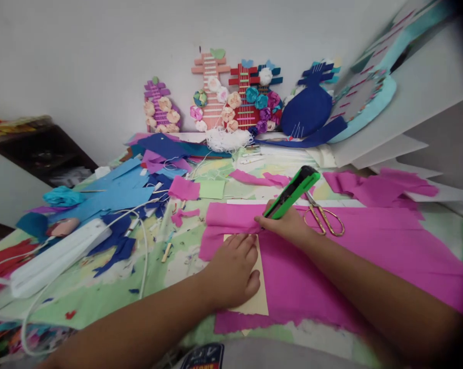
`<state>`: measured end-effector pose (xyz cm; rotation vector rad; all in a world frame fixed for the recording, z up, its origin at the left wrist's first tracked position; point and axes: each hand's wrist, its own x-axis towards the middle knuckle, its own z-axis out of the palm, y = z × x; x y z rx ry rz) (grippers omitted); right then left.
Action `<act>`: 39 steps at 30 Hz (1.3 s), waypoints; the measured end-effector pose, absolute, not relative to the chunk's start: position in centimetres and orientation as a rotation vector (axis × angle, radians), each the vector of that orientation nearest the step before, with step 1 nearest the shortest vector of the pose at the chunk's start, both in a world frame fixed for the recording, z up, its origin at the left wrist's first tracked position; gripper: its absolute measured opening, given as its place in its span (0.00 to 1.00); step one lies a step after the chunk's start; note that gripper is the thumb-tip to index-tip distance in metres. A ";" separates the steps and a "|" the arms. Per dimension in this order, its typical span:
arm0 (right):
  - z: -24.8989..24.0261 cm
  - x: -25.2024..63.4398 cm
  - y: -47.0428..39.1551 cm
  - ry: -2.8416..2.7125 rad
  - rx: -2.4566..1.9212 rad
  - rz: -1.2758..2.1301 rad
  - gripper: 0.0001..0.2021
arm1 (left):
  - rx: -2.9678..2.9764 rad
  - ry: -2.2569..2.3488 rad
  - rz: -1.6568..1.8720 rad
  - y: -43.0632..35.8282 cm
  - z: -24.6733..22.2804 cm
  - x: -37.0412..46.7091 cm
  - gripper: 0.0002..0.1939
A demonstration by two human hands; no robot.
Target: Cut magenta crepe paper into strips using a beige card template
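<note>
My left hand (235,269) lies flat, fingers stretched out, pressing a cream rectangular card (261,292) onto a wide sheet of magenta crepe paper (308,266). In my right hand (287,225) is a green and black box cutter (293,192), its body slanting up to the right. The cutter's tip is near the top edge of the card, where the fingers partly hide it; I cannot see the blade clearly. Gold-handled scissors (323,218) rest on the magenta paper just right of my right hand.
A white power strip (60,259) with its cord lies at the left among blue paper scraps (100,189). Magenta scraps (381,187) are at the right. Decorated paper instruments (210,87) and a heap of white string (227,139) line the back. Large white boards (416,102) lean at right.
</note>
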<state>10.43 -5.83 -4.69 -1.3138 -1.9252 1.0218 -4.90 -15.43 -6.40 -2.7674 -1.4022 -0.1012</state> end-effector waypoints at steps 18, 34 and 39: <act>-6.3 9.9 -5.8 -2.109 -1.342 0.949 0.15 | -2.850 -1.535 -0.247 -15.0 -6.8 -5.3 0.26; -5.7 10.2 -6.0 -2.029 -1.339 1.096 0.17 | -2.857 -1.565 -0.182 -15.2 -6.6 -5.2 0.29; -6.0 9.9 -6.3 -2.094 -1.329 1.051 0.16 | -2.858 -1.553 -0.217 -15.2 -6.5 -5.2 0.28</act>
